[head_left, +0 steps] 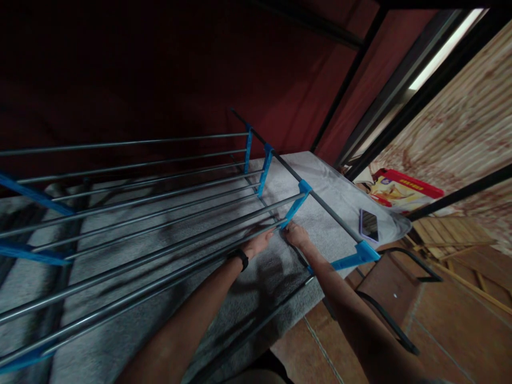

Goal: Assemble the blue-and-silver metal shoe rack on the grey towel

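A rack of grey metal tubes (172, 228) and blue plastic brackets stands on a grey cloth-covered table. My left hand (258, 244), with a black band at its wrist, closes around the end of a lower metal tube (212, 257) just left of a blue bracket (296, 208). Beside it, my right hand (296, 236) is closed at the lower end of that same bracket, its fingertips partly hidden. A long dark tube (332, 213) runs through the tops of the brackets. Nearer me, another blue bracket (352, 260) hangs from this tube, above my right forearm.
A phone (368, 225) lies on the grey cloth (320, 165) at the right. Beyond it are a red and yellow box (408, 189) and a wooden folding piece (452, 234). A chair (392, 282) stands by the table's right edge. A dark red wall rises behind.
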The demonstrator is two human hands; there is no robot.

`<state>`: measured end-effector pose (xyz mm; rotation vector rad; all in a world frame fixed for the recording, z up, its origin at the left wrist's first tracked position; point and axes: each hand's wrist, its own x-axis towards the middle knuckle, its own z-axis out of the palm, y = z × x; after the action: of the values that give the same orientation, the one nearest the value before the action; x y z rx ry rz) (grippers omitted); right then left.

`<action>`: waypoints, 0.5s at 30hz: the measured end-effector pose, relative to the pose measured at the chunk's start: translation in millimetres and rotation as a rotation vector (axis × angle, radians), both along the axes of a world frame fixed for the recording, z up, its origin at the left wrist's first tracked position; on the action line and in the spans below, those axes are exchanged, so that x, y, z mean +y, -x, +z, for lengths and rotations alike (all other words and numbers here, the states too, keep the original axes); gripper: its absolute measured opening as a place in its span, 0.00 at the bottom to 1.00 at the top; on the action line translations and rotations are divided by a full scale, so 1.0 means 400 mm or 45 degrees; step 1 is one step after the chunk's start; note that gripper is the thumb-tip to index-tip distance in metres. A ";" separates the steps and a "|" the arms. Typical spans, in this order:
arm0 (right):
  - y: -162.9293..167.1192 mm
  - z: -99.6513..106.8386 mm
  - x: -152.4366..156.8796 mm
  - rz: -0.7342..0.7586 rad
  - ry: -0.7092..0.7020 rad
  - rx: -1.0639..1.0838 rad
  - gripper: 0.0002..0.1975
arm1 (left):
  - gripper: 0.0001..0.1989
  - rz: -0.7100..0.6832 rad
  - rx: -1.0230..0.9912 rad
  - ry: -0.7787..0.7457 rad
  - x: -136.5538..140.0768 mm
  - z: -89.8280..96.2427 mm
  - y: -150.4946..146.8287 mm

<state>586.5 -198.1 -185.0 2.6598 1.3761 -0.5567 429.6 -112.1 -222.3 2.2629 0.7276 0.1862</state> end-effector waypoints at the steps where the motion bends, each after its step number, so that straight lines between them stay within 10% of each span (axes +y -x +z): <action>1: 0.000 0.000 0.000 -0.003 0.002 -0.001 0.17 | 0.22 -0.005 0.000 0.009 -0.002 -0.001 0.000; 15: 0.017 0.022 -0.006 -0.020 -0.012 -0.007 0.18 | 0.20 -0.013 -0.022 0.010 0.000 0.013 -0.001</action>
<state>579.7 -200.3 -176.0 2.6796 1.3608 -0.5451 430.2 -112.3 -217.1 2.2546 0.7061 0.1975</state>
